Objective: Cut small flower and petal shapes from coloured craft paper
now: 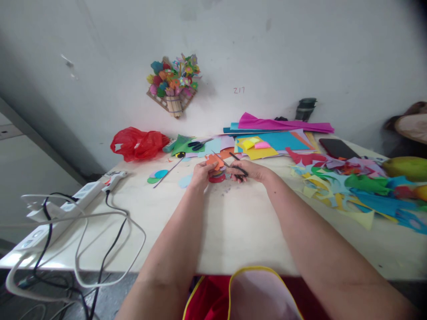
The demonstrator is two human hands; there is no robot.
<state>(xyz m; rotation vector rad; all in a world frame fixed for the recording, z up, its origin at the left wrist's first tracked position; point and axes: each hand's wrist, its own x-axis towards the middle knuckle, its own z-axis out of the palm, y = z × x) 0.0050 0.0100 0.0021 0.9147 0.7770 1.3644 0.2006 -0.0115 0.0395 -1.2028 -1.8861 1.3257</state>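
Over the middle of the table, my left hand (pixel 201 174) pinches an orange paper cutout (pixel 215 162) with a scalloped, flower-like edge. My right hand (pixel 248 171) is closed around the black handles of a pair of scissors (pixel 240 170). Their blades point up and left, close by the cutout's right side; I cannot tell whether they touch it. Below the hands lies a red round piece (pixel 217 178), partly covered. Blue, green and purple paper circles (pixel 162 174) lie to the left of my left hand.
Coloured sheets (pixel 280 142) and a magenta roll (pixel 287 124) lie at the back. Paper scraps (pixel 333 186) and a dark phone (pixel 338 149) are on the right. A red plastic bag (pixel 138 144), second scissors (pixel 198 145) and a power strip (pixel 63 218) with loose cables are on the left.
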